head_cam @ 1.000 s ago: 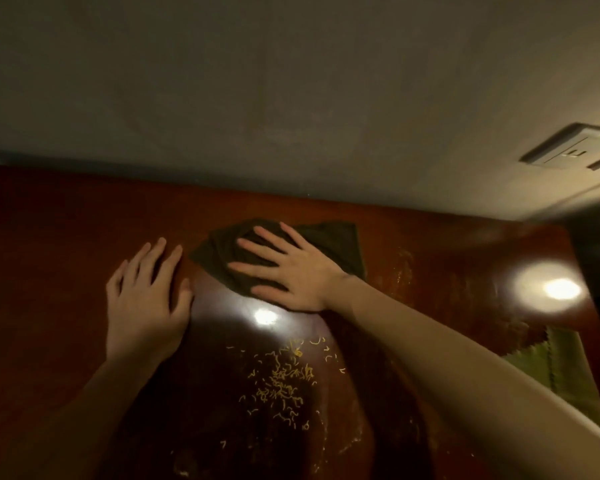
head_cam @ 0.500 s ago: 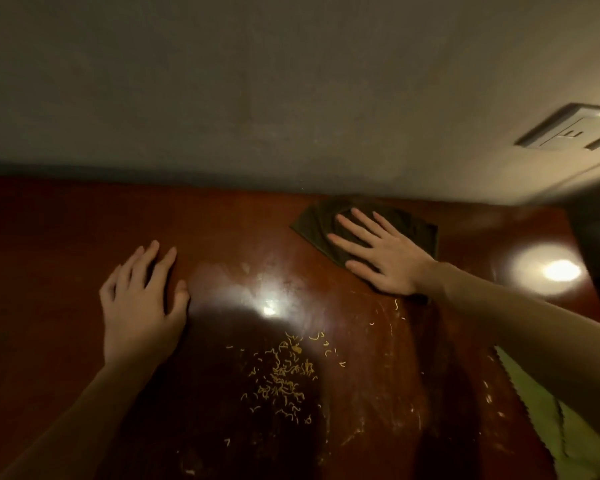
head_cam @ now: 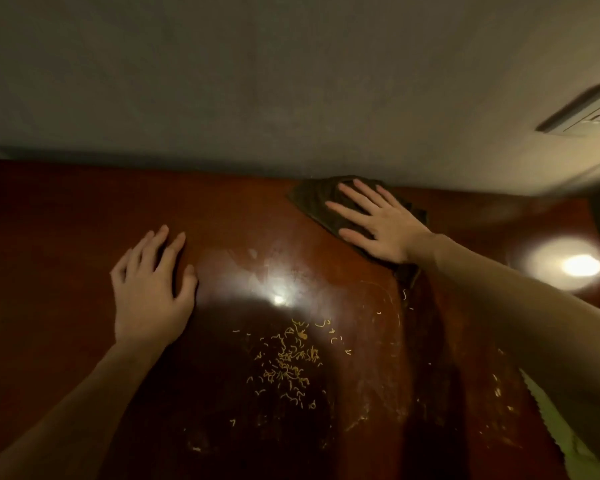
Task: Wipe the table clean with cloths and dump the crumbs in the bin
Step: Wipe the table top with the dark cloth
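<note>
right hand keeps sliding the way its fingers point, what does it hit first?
Likely the wall. The right hand lies flat on the dark cloth, fingers aimed up-left toward the table's back edge; the cloth already seems to reach it.

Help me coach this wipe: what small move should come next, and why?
Probably drag the dark cloth under the right hand toward the crumbs: it lies by the wall, the pile nearer the person, unswept.

R hand flat on cloth, crumbs nearby
</note>
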{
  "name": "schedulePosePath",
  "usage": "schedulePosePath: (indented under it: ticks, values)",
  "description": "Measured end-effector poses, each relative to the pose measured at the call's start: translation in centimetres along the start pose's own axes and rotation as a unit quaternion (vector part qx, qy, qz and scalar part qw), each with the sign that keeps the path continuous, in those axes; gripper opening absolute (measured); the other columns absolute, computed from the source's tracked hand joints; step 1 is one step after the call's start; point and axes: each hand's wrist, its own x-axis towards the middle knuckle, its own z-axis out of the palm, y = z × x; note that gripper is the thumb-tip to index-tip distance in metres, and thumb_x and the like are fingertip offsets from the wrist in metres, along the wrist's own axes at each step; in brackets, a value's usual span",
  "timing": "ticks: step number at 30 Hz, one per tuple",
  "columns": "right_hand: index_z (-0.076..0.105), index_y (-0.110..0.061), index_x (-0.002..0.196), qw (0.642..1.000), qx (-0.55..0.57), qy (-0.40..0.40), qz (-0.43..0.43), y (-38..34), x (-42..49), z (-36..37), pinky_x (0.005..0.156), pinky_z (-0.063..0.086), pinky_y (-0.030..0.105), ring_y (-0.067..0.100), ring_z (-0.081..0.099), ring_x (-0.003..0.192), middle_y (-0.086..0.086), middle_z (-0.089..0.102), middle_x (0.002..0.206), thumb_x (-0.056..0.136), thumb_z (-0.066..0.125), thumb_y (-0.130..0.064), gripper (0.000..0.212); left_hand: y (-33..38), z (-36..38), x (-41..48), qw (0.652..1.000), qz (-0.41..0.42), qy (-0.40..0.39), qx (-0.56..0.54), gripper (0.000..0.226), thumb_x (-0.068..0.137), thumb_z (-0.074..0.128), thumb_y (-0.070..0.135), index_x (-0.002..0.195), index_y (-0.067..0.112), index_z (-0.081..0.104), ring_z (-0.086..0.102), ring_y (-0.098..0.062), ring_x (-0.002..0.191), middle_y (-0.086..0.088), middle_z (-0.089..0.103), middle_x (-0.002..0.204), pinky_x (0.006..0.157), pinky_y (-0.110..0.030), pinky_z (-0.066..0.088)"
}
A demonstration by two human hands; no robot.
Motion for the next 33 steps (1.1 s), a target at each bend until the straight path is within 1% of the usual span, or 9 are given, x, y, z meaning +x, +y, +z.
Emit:
schedulePosePath:
  ticks: [5,10,13,17,20,23,25,28,33]
  values:
    - [-0.009,-0.053,0.160,0.998,0.019,-0.008,0.052,-3.1,-2.2,1.0,0.128,-0.001,0.055,0.023,-0.020,0.158,-0.005,-0.014,0.173,0.107,0.016,-0.066,0.060,0.0,0.1,0.0,1.000,-0.001,-0.003,0.008,0.061,0.103,0.040,0.048,0.158,0.025,0.041,0.022,-0.022,0.158,-0.004,0.033,0.168,0.125,-0.046,0.015]
    - [-0.001,-0.052,0.161,0.998,0.018,-0.002,-0.052,-13.3,1.5,1.0,0.127,-0.009,0.055,0.026,-0.019,0.159,-0.004,-0.009,0.174,0.104,0.016,-0.068,0.062,0.1,0.2,-0.1,1.000,0.011,0.009,0.005,0.059,0.103,0.041,0.045,0.157,0.022,0.044,0.023,-0.022,0.157,-0.005,0.036,0.167,0.126,-0.048,0.017]
    - [0.003,-0.052,0.162,0.996,0.033,0.016,-0.079,-17.8,5.4,0.6,0.127,-0.010,0.055,0.024,-0.017,0.159,-0.007,-0.004,0.174,0.104,0.016,-0.069,0.061,-0.1,0.2,-0.2,1.000,0.016,0.015,-0.005,0.057,0.104,0.040,0.044,0.157,0.023,0.043,0.022,-0.019,0.158,-0.004,0.035,0.168,0.128,-0.046,0.015]
    - [0.007,-0.051,0.162,0.997,0.039,0.038,-0.060,-15.7,8.3,-0.4,0.129,-0.006,0.047,0.017,-0.011,0.160,-0.010,0.000,0.174,0.103,0.021,-0.071,0.064,-0.7,0.4,0.0,0.999,0.023,0.021,-0.019,0.058,0.104,0.042,0.046,0.158,0.025,0.043,0.020,-0.016,0.159,-0.001,0.034,0.169,0.128,-0.043,0.014]
    - [0.005,-0.050,0.163,0.998,0.050,0.036,-0.004,-13.0,8.5,-0.6,0.129,0.001,0.049,0.016,-0.011,0.160,-0.010,-0.002,0.174,0.102,0.018,-0.072,0.066,-0.8,0.5,0.0,0.999,0.021,0.029,-0.027,0.059,0.102,0.045,0.046,0.157,0.025,0.045,0.022,-0.015,0.159,0.000,0.036,0.168,0.128,-0.044,0.017]
    - [0.000,-0.051,0.162,0.998,0.057,0.024,0.030,-13.0,7.4,-0.4,0.128,0.000,0.052,0.018,-0.016,0.159,-0.009,-0.007,0.174,0.102,0.010,-0.072,0.064,-0.9,0.5,0.0,0.999,0.022,0.038,-0.031,0.059,0.100,0.047,0.044,0.155,0.024,0.048,0.026,-0.017,0.157,-0.001,0.039,0.166,0.126,-0.046,0.021]
    - [-0.002,-0.052,0.161,0.998,0.050,0.020,0.012,-14.5,5.6,0.1,0.128,-0.003,0.053,0.020,-0.018,0.159,-0.007,-0.009,0.174,0.103,0.011,-0.070,0.062,-0.9,0.6,-0.1,0.998,0.027,0.050,-0.038,0.058,0.099,0.048,0.042,0.153,0.022,0.051,0.030,-0.019,0.156,-0.003,0.042,0.164,0.125,-0.047,0.023]
    - [0.002,-0.051,0.162,0.997,0.030,0.020,-0.066,-18.0,2.4,1.3,0.128,-0.008,0.052,0.022,-0.018,0.159,-0.006,-0.007,0.174,0.106,0.018,-0.067,0.060,-1.1,0.9,-0.2,0.997,0.042,0.056,-0.036,0.055,0.101,0.050,0.039,0.152,0.020,0.052,0.032,-0.022,0.155,-0.005,0.043,0.164,0.126,-0.048,0.023]
    - [0.006,-0.053,0.161,0.998,0.043,0.043,-0.033,-19.1,3.1,1.4,0.129,-0.003,0.051,0.017,-0.013,0.160,-0.011,0.001,0.174,0.105,0.020,-0.071,0.061,-1.3,1.3,-0.3,0.996,0.050,0.068,-0.040,0.053,0.103,0.048,0.037,0.153,0.018,0.052,0.032,-0.022,0.155,-0.006,0.043,0.164,0.127,-0.045,0.019]
